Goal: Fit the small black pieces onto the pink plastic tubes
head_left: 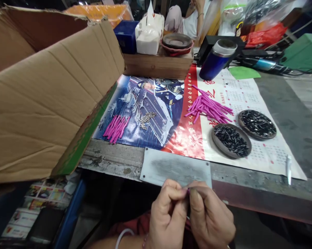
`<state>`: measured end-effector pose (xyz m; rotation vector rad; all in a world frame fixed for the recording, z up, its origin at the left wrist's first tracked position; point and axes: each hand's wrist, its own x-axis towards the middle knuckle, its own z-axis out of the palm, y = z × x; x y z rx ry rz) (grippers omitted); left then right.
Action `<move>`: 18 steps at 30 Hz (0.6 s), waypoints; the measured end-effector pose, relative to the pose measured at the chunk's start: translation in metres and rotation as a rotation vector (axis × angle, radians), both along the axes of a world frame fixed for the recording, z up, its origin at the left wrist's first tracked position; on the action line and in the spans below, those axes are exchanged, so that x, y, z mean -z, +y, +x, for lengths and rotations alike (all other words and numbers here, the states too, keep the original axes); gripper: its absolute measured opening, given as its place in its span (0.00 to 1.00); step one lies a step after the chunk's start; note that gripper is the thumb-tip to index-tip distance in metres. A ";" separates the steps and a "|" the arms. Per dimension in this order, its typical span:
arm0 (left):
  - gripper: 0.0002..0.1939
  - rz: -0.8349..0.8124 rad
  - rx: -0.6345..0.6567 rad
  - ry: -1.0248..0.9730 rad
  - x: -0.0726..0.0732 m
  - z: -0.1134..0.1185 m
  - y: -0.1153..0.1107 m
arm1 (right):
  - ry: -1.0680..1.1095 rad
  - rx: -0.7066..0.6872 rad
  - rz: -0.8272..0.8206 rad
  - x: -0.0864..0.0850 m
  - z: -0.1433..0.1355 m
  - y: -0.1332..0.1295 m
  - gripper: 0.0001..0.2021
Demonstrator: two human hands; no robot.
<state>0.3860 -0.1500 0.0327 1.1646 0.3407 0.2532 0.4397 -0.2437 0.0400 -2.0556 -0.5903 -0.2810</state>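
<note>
My left hand [168,212] and my right hand [210,213] meet in front of the table edge, fingertips pinched together. Between them shows a tiny bit of a small purple piece [188,190]; the rest is hidden by the fingers. Just beyond is a grey metal plate [176,167] with screwed corners. On the poster lie a small bunch of magenta tubes [116,128], a cluster of small shiny metal balls [147,120] and a larger heap of magenta tubes [209,105]. Two shallow dishes [215,143] [274,133] hold many small black pieces.
A large cardboard box [54,90] stands open at left. Behind are a tissue pack [148,34], stacked dishes [177,40] and a blue tumbler [216,62]. A small silvery tool [289,169] lies at right. Another person [192,24] sits across the table.
</note>
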 end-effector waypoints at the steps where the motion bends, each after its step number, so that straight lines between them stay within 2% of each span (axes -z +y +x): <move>1: 0.06 0.012 0.004 -0.002 -0.001 0.000 0.000 | -0.029 0.002 -0.018 0.000 0.001 0.001 0.12; 4: 0.06 0.035 0.004 -0.007 -0.002 0.000 0.000 | -0.089 -0.004 -0.049 0.005 0.002 0.001 0.14; 9: 0.06 0.049 0.006 -0.017 0.000 -0.001 -0.001 | -0.106 0.028 0.008 0.012 0.004 0.000 0.11; 11: 0.05 0.048 0.010 -0.009 0.001 -0.002 -0.002 | -0.080 0.030 -0.012 0.010 0.006 0.000 0.14; 16: 0.06 0.083 0.011 0.004 0.000 -0.003 -0.001 | 0.362 -0.157 0.103 0.000 0.013 0.001 0.27; 18: 0.07 0.091 0.010 -0.007 -0.001 -0.002 -0.001 | 0.437 -0.202 0.142 -0.002 0.012 0.001 0.30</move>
